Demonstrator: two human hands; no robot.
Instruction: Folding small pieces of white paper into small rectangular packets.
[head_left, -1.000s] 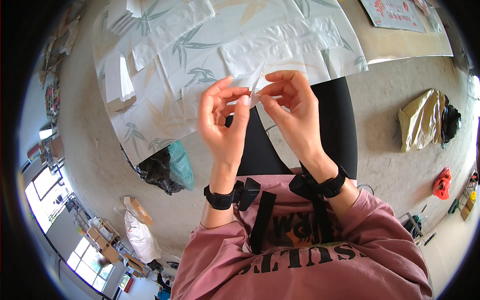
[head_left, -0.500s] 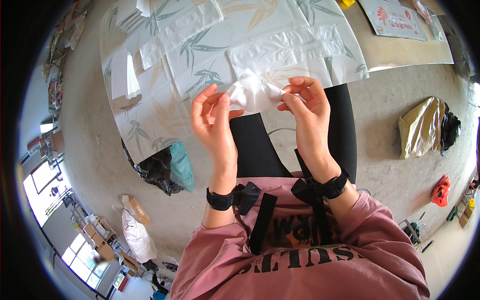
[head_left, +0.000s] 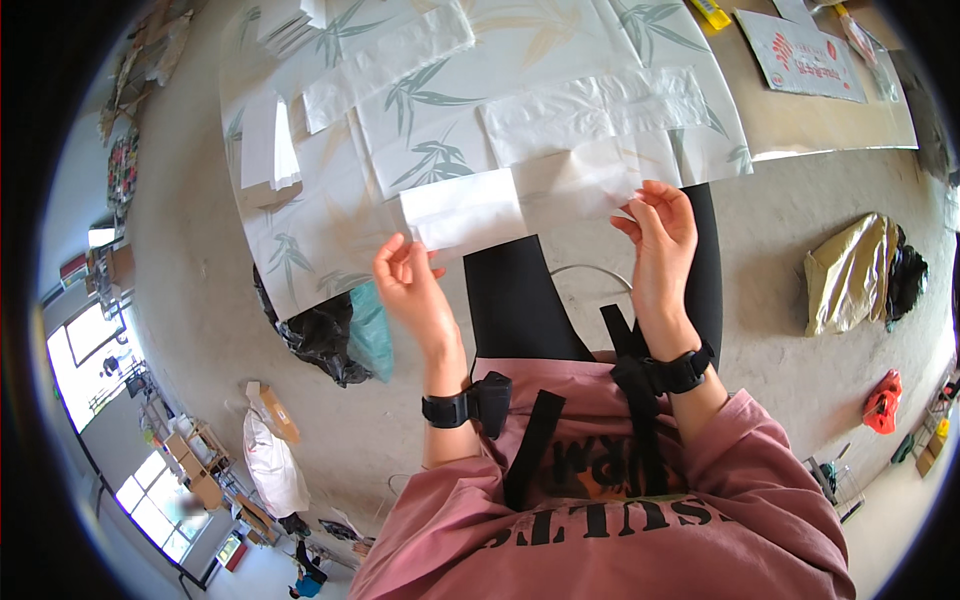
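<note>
A thin translucent plastic bag [head_left: 575,190] is stretched out flat between my hands at the near table edge. A white rectangular card [head_left: 462,210] fills its left part and looks to be inside it. My left hand [head_left: 412,290] pinches the lower left corner of the bag and card between thumb and fingers. At the opposite end, my right hand [head_left: 662,250] pinches the clear end of the plastic. Just beyond lie more flat clear plastic bags [head_left: 590,110] on the leaf-patterned table cover [head_left: 430,120].
Stacks of white cards [head_left: 268,150] stand on the table's left side. A brown side surface [head_left: 800,125] holds a printed silver packet [head_left: 800,60] and a yellow object [head_left: 710,12]. Black and teal plastic bags [head_left: 370,335] hang or lie below the left edge.
The bunched white plastic between my hands has been spread into a flat length with the white card showing. My hands have moved apart, the left one lower and the right one further right.
</note>
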